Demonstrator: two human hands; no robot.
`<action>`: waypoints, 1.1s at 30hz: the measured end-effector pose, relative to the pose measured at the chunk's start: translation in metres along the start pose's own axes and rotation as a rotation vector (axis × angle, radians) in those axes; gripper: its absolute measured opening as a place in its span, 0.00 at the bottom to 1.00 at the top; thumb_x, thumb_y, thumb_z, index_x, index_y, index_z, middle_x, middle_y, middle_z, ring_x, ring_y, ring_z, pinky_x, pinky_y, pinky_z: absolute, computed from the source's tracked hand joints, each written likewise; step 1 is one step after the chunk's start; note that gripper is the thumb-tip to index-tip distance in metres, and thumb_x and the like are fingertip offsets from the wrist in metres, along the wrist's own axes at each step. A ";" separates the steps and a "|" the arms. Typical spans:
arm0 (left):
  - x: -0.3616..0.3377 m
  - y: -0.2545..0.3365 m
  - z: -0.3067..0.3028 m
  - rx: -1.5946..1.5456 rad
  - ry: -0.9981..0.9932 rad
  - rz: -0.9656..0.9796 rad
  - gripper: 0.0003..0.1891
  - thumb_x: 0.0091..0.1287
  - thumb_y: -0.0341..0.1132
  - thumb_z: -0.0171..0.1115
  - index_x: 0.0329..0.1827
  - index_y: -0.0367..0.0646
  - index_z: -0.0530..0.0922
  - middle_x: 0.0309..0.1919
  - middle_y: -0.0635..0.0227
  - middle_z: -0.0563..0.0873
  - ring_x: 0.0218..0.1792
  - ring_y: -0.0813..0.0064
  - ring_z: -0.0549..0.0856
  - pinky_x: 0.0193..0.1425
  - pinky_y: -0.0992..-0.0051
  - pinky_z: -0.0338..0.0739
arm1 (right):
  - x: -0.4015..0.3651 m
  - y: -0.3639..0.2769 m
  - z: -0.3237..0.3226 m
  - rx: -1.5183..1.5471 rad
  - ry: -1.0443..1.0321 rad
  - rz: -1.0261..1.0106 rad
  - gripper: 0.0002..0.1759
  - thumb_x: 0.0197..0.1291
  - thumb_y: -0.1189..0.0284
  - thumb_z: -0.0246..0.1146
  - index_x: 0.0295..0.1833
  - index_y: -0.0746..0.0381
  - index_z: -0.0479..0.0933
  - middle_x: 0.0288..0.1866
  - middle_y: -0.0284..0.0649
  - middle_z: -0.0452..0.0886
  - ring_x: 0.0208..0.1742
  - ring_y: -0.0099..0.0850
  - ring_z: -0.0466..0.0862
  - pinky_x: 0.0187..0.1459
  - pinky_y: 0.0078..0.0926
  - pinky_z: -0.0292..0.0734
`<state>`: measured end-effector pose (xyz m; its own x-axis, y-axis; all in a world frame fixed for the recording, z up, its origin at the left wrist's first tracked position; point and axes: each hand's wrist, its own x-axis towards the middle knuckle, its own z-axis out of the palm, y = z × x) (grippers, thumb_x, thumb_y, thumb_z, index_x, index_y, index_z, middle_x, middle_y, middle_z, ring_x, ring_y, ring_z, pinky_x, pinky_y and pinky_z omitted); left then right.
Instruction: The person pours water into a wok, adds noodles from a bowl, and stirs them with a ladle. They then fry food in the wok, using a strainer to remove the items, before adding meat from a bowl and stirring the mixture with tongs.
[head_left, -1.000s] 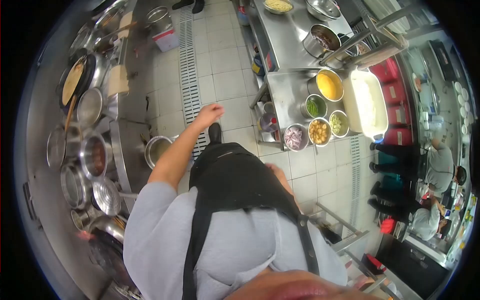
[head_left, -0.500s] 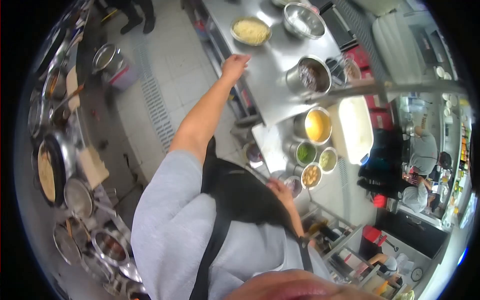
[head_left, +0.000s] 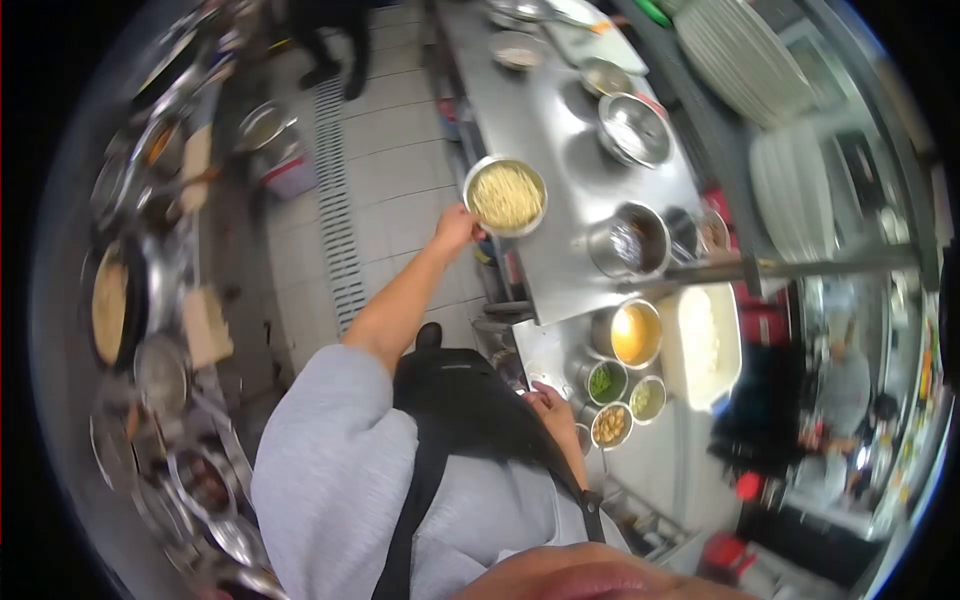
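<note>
My left hand (head_left: 458, 229) is closed on the rim of a metal bowl (head_left: 543, 208) at the edge of the steel counter. Pale yellow noodles (head_left: 506, 196) fill the bowl. My right hand (head_left: 552, 409) is beside the small metal containers, its fingers curled; whatever they hold, if anything, is not clear. Near it are a container of chopped greens (head_left: 606, 382), one of pale green pieces (head_left: 648, 399) and one of light brown chunks (head_left: 611, 427). Just beyond stands a pot of orange-yellow liquid (head_left: 635, 333).
The steel counter (head_left: 560, 265) also bears a metal pot (head_left: 630, 241) with dark contents and a shiny bowl (head_left: 636, 130). A white tub (head_left: 728, 350) stands at the right. Pans (head_left: 108, 300) line the stove side. A person's legs (head_left: 352, 50) are in the aisle; stacked plates (head_left: 745, 60) are on the shelf.
My left hand has taken hold of the noodle bowl, which is now nearer to me at the counter edge. My right hand has drawn back slightly from the containers. The view has shifted.
</note>
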<state>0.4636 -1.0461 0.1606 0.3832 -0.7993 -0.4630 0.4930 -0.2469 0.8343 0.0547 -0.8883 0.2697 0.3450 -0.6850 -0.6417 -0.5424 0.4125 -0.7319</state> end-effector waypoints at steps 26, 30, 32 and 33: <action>-1.030 -0.289 -0.096 -0.707 1.862 0.937 0.06 0.77 0.34 0.62 0.39 0.46 0.76 0.37 0.69 0.87 0.37 0.77 0.86 0.43 0.77 0.83 | -0.067 0.092 0.268 -1.117 -1.365 -0.386 0.23 0.72 0.73 0.65 0.70 0.65 0.74 0.52 0.42 0.88 0.51 0.26 0.86 0.55 0.23 0.79; -1.157 -0.346 -0.136 -0.718 1.956 1.000 0.07 0.77 0.34 0.62 0.39 0.44 0.76 0.37 0.67 0.87 0.37 0.75 0.87 0.45 0.75 0.83 | -0.141 0.142 0.301 -1.167 -1.260 -0.407 0.23 0.73 0.72 0.65 0.70 0.65 0.74 0.51 0.42 0.88 0.52 0.28 0.86 0.55 0.25 0.80; -1.223 -0.378 -0.158 -0.657 2.052 0.995 0.07 0.76 0.33 0.62 0.38 0.43 0.75 0.37 0.65 0.87 0.39 0.73 0.87 0.47 0.72 0.83 | -0.189 0.169 0.314 -1.201 -1.130 -0.339 0.24 0.73 0.72 0.65 0.70 0.66 0.74 0.52 0.42 0.88 0.52 0.26 0.85 0.55 0.25 0.80; -1.247 -0.390 -0.168 -0.687 2.038 0.986 0.07 0.76 0.33 0.62 0.38 0.43 0.75 0.37 0.65 0.87 0.39 0.73 0.87 0.47 0.72 0.83 | -0.200 0.183 0.315 -1.218 -1.104 -0.335 0.24 0.73 0.72 0.65 0.70 0.66 0.74 0.52 0.42 0.88 0.52 0.26 0.85 0.55 0.25 0.80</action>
<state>-0.0753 0.1389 0.3619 0.3472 0.9331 -0.0935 -0.3229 0.2126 0.9223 0.1280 -0.4862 0.1919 0.6096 0.2990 -0.7342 -0.3925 -0.6908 -0.6072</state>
